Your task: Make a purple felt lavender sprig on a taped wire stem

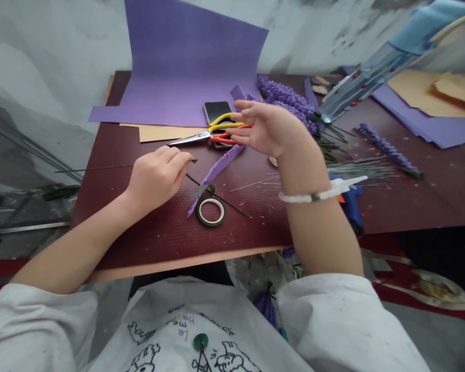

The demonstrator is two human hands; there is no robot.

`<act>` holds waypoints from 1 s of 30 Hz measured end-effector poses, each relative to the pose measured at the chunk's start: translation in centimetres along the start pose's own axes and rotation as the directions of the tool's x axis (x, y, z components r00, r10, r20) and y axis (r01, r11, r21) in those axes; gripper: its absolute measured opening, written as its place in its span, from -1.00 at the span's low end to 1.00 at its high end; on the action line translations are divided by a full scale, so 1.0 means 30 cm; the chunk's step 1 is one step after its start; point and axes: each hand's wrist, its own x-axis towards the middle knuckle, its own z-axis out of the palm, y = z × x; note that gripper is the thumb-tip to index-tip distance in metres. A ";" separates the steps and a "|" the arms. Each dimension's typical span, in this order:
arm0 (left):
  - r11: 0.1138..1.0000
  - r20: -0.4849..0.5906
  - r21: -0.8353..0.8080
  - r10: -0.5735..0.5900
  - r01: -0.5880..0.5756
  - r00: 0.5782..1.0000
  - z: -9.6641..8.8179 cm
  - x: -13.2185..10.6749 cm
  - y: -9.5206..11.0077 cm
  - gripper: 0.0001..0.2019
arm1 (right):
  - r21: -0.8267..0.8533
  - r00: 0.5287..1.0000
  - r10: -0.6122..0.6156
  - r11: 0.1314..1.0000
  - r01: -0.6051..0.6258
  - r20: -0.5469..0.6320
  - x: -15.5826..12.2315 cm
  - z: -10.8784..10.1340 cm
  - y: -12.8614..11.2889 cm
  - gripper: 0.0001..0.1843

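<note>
My left hand (157,175) is closed around a thin dark green wire stem (101,168), which juts out to the left; a small dark tip shows past the fingertips. My right hand (265,126) is open, fingers stretched, over the handles of the scissors (213,135). Whether it touches those yellow and red handles I cannot tell. The scissors' blades point left, and a phone (217,111) lies partly under them. Below my hands, a roll of green tape (211,211) rests beside a crimped purple paper strip (220,164) and another dark stem (232,205).
A large purple sheet (194,62) leans on the wall behind. Purple flower stalks (289,98) are piled behind my right hand, near a blue bottle (372,72). Thin wires (364,171), a single purple stalk (389,147) and a blue tool (352,206) lie right of my forearm.
</note>
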 end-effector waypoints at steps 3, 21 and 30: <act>1.000 -0.003 0.019 -0.024 0.024 1.000 -0.001 0.002 -0.001 -0.79 | -0.178 0.937 -0.312 0.924 0.338 0.159 -0.103 0.080 0.024 -0.71; 0.941 0.128 -0.294 -0.134 0.167 0.983 -0.015 -0.001 0.023 -0.79 | -0.469 0.564 -0.702 0.359 0.807 0.434 -0.203 0.168 0.134 -0.86; 0.970 0.053 -0.240 -0.029 0.041 0.998 -0.009 0.005 0.017 -0.80 | -0.441 0.766 -0.576 0.630 0.639 0.286 -0.225 0.175 0.121 -0.84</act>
